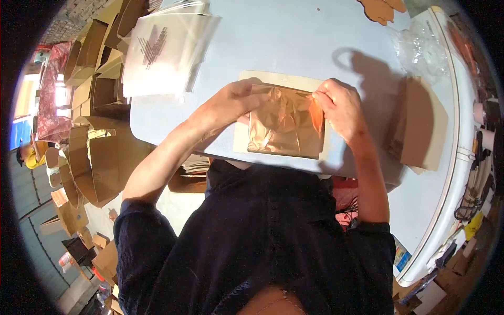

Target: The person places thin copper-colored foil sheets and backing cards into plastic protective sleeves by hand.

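A shiny copper-coloured film (pixel 286 123), creased across its surface, covers a flat squarish panel close to the table's near edge. A cream card (pixel 240 137) shows around it at the top and left. My left hand (pixel 233 105) grips the panel's upper left edge, thumb lying over the film. At the upper right corner, my right hand (pixel 338 105) pinches a raised orange-looking flap of the film between thumb and fingertips. The flap stands up along the right side below those fingers.
On the pale blue table (pixel 273 39), a stack of clear plastic sleeves (pixel 163 58) lies at the left. Brown cardboard (pixel 424 126) and crumpled clear plastic (pixel 425 47) are at the right. Cardboard boxes (pixel 105 163) crowd the floor at left, with a person in yellow (pixel 35 155) beyond.
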Demonstrator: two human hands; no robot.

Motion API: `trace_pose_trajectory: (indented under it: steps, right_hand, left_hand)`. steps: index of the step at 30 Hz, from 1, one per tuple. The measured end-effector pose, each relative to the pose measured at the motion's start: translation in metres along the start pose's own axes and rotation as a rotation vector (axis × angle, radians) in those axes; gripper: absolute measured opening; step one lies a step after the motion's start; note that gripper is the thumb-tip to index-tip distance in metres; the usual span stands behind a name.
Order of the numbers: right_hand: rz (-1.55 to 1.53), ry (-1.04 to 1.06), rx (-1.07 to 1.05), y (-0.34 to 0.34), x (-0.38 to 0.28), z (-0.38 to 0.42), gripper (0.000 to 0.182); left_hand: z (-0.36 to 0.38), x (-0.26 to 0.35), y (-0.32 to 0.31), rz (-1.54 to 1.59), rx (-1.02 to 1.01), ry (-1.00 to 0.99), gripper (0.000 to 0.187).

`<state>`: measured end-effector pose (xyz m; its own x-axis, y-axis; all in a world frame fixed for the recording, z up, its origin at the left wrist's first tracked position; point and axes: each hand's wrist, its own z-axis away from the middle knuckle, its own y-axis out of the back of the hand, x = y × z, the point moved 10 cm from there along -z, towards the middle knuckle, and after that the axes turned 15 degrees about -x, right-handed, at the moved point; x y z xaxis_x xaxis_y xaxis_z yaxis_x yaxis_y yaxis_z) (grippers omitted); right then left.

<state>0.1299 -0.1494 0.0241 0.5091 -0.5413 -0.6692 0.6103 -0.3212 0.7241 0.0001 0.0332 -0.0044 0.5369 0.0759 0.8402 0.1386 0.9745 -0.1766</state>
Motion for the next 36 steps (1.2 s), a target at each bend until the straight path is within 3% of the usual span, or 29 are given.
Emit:
trace_pose_trajectory:
  steps: [4, 7, 10, 11, 13, 14, 19, 31, 36]
  right_hand:
    - [0.109, 0.054, 0.063, 0.002, -0.004, -0.001, 0.017]
    - [0.066, 0.045, 0.071, 0.002, -0.006, -0.001, 0.017]
    - [-0.029, 0.082, 0.101, 0.002, -0.007, 0.000, 0.017]
    - [-0.025, 0.076, 0.095, 0.001, -0.006, 0.000, 0.016]
    - [-0.015, 0.066, 0.082, 0.001, -0.006, 0.000, 0.015]
    - [-0.017, 0.069, 0.076, 0.002, -0.007, 0.000, 0.015]
    - [-0.054, -0.013, 0.028, 0.000, 0.005, -0.004, 0.016]
    - [0.029, 0.084, 0.080, 0.008, -0.017, -0.002, 0.019]
    - [-0.011, -0.016, -0.004, 0.005, -0.018, -0.004, 0.018]
  left_hand:
    - [0.016, 0.000, 0.010, -0.143, 0.016, -0.012, 0.042]
    - [0.046, 0.037, 0.015, -0.683, 0.254, -0.019, 0.035]
    - [0.056, 0.037, 0.005, -0.827, 0.385, -0.186, 0.026]
    - [0.065, 0.051, -0.014, -1.022, 0.462, -0.400, 0.023]
    - [0.059, 0.050, -0.044, -1.073, 0.369, -0.666, 0.031]
    - [0.053, 0.048, -0.058, -1.134, 0.302, -0.707, 0.042]
    - [0.033, 0.023, -0.093, -1.247, 0.197, -0.631, 0.068]
    - [0.018, 0.015, -0.077, -1.320, 0.236, -0.550, 0.085]
    - [0.012, 0.019, -0.080, -1.354, 0.221, -0.514, 0.089]
